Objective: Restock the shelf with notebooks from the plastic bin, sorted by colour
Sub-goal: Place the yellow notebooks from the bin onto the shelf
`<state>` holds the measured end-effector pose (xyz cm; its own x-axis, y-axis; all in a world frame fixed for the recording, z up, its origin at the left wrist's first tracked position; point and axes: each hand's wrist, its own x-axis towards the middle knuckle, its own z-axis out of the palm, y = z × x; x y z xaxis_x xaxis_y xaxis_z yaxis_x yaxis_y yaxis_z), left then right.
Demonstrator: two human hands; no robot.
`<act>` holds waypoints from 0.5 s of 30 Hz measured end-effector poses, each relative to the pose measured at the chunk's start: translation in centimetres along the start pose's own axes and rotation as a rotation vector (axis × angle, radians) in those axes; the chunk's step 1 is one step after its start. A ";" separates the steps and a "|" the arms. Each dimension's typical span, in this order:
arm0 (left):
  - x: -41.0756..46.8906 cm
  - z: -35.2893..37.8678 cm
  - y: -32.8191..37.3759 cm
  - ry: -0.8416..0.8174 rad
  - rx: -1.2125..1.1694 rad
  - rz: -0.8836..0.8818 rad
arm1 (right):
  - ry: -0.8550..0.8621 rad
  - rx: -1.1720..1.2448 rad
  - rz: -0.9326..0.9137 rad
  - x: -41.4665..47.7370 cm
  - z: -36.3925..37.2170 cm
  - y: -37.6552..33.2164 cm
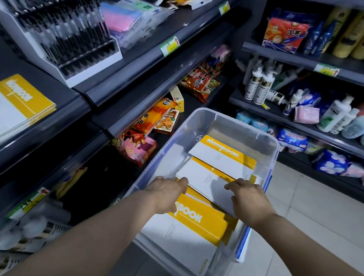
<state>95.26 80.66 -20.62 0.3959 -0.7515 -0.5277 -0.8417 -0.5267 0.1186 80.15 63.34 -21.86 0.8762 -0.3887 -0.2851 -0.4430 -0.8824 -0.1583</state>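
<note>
Nothing fancy here: two bare forearms (95, 238), short-sleeved or sleeveless as far as the shot goes, left hand (167, 192) and right hand (248, 199) both ungloved.

1 view, head-worn, wide-angle. Faces forward and steeply down. Left hand (165, 193) and right hand (249, 200) reach in from bottom edge to a notebook (208, 179) in the plastic bin (237, 122), close under lens, frame centre. Shelf (69, 97) near along left; second shelving (362, 77) further off, upper right. Edges bow.
</note>
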 end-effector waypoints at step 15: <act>-2.7 -5.3 -3.7 0.181 -0.286 -0.103 | 0.272 0.762 0.232 0.7 -2.3 0.2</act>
<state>99.23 82.51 -15.13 0.5534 -0.7335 -0.3946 -0.6672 -0.6740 0.3171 81.12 62.26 -19.94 0.7189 -0.6748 -0.1668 -0.5389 -0.3895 -0.7469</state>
